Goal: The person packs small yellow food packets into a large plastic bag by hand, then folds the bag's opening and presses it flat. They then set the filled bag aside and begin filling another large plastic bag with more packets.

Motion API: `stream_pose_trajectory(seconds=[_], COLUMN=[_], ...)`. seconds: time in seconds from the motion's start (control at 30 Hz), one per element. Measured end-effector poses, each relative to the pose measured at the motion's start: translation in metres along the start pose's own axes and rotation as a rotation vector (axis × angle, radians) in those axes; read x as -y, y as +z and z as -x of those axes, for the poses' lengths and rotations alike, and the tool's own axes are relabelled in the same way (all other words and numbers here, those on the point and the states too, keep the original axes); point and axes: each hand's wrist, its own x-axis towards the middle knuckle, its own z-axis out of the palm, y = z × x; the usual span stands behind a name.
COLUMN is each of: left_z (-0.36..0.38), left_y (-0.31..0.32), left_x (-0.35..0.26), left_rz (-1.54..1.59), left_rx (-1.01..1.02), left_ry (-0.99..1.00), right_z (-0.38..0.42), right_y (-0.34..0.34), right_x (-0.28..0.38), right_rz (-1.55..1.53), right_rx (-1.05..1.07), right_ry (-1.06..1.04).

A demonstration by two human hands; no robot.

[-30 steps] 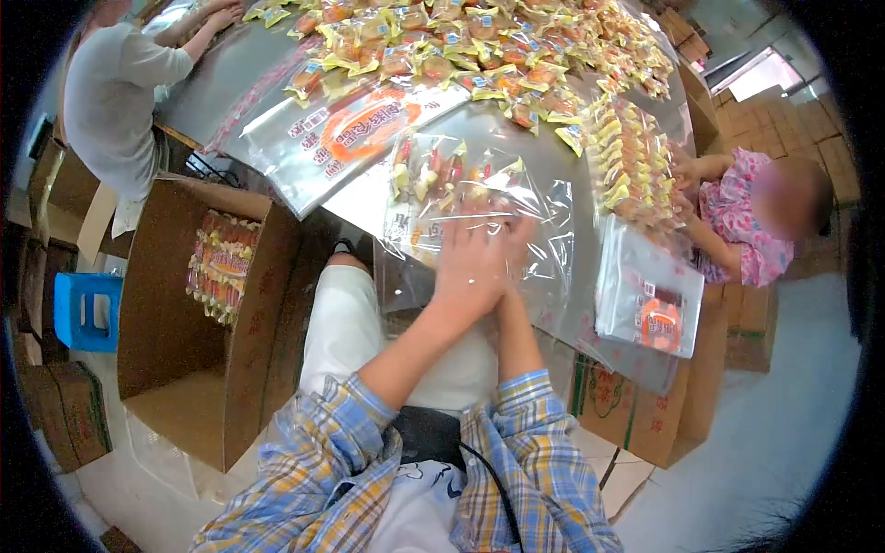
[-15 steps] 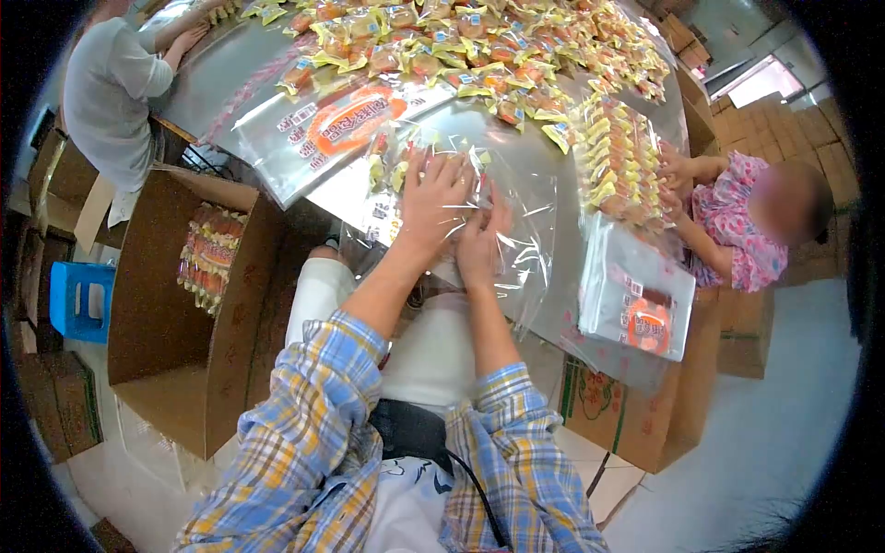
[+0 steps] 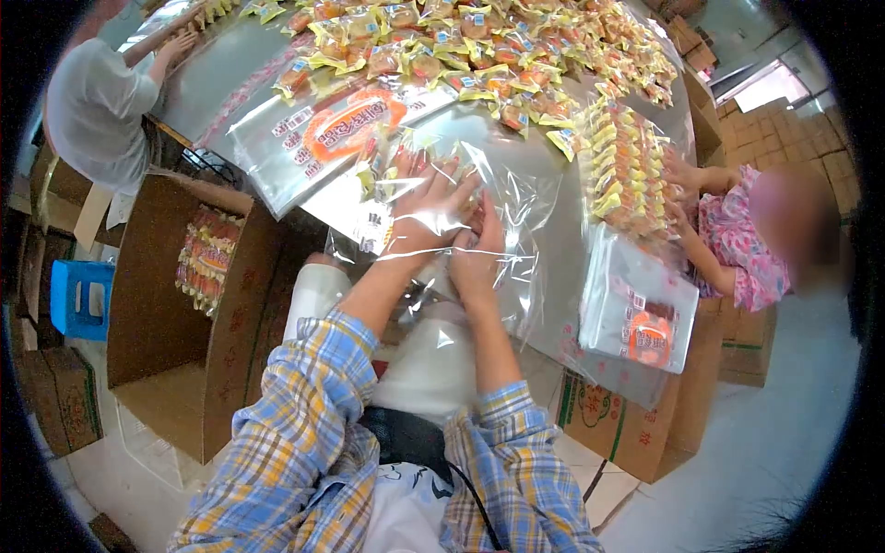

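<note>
A clear plastic bag [image 3: 527, 249] lies at the table's near edge, its film loose and shiny around both my hands. My left hand [image 3: 426, 214] is spread over small yellow-wrapped packets that show through the film. On the bag's right side, my right hand [image 3: 477, 251] has its fingers stretched forward, next to the left fingertips. Glare on the film partly hides the packets and the fingertips. Just beyond my left hand is a stack of flat printed bags [image 3: 318, 138].
Many wrapped packets [image 3: 498, 46] are heaped across the metal table [image 3: 544, 175]. At right, a person's hands touch rows of packets [image 3: 627, 170] beside more flat bags [image 3: 636, 304]. An open carton [image 3: 161, 369] holding packets and a blue stool [image 3: 81, 297] stand left. Another person sits far left.
My left hand has shifted slightly left and down, its fingers more spread. My right hand has moved a little lower, and the bag's film has rumpled differently.
</note>
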Motion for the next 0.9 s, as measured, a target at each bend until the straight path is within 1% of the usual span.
stream_pose_trajectory(seconds=[0.03, 0.07, 0.13, 0.17, 0.23, 0.27, 0.33, 0.4, 0.43, 0.47, 0.53, 0.57, 0.6, 0.63, 0.67, 0.73, 0.8, 0.83, 0.9], left_z=[-0.003, -0.003, -0.003, -0.002, -0.004, -0.004, -0.005, -0.004, -0.004, -0.006, -0.008, -0.007, -0.007, -0.008, -0.009, -0.006, -0.007, -0.007, -0.008], left_y=[0.001, -0.001, -0.005, -0.005, -0.002, -0.001, 0.000, 0.000, 0.000, 0.000, 0.005, 0.006, 0.006, -0.001, 0.001, 0.006, 0.003, 0.001, 0.000], left_x=[-0.004, -0.002, 0.004, 0.007, 0.010, 0.009, 0.007, 0.009, 0.009, 0.009, 0.009, 0.008, 0.008, 0.007, 0.009, 0.009, 0.011, 0.011, 0.014], left_rz=[0.012, -0.096, -0.032, -0.008, 0.049, 0.042, 0.026, 0.052, 0.065, 0.080, 0.043, 0.029, 0.011, 0.019, 0.029, 0.053, 0.075, 0.083, 0.078], left_rx=[0.020, 0.052, -0.046, -0.063, -0.108, -0.107, -0.107, -0.125, -0.132, -0.146, -0.140, -0.136, -0.133, -0.082, -0.090, -0.098, -0.092, -0.083, -0.061], left_ry=[-0.061, -0.019, 0.008, 0.010, 0.010, 0.001, -0.010, -0.007, -0.006, 0.001, 0.005, 0.004, 0.002, -0.011, -0.010, -0.024, -0.003, 0.004, 0.013], right_z=[0.006, 0.011, 0.035, 0.060, 0.119, 0.141, 0.138, 0.109, 0.077, 0.044, -0.023, -0.068, -0.105, -0.135, -0.166, -0.221, -0.269, -0.282, -0.297], right_y=[-0.005, -0.009, -0.038, -0.045, -0.064, -0.072, -0.092, -0.123, -0.141, -0.139, -0.135, -0.128, -0.124, -0.116, -0.109, -0.087, -0.062, -0.052, -0.031], right_x=[0.008, 0.016, 0.064, 0.071, 0.078, 0.078, 0.115, 0.138, 0.144, 0.141, 0.133, 0.129, 0.132, 0.125, 0.118, 0.068, 0.005, -0.014, -0.025], right_rz=[0.066, 0.443, 0.543, 0.429, 0.188, 0.055, -0.096, -0.096, -0.021, 0.123, 0.403, -0.022, 0.066, 0.092, 0.120, 0.224, 0.290, 0.321, 0.317], right_rx=[-0.006, -0.045, 0.176, 0.242, 0.398, 0.479, 0.474, 0.324, 0.222, 0.061, -0.205, -0.127, -0.013, 0.080, 0.179, 0.299, 0.449, 0.524, 0.470], right_ry=[-0.092, -0.251, -0.198, -0.219, -0.364, -0.490, -0.694, -0.689, -0.670, -0.589, -0.362, -0.282, -0.169, -0.119, -0.069, -0.118, 0.006, 0.064, 0.208])
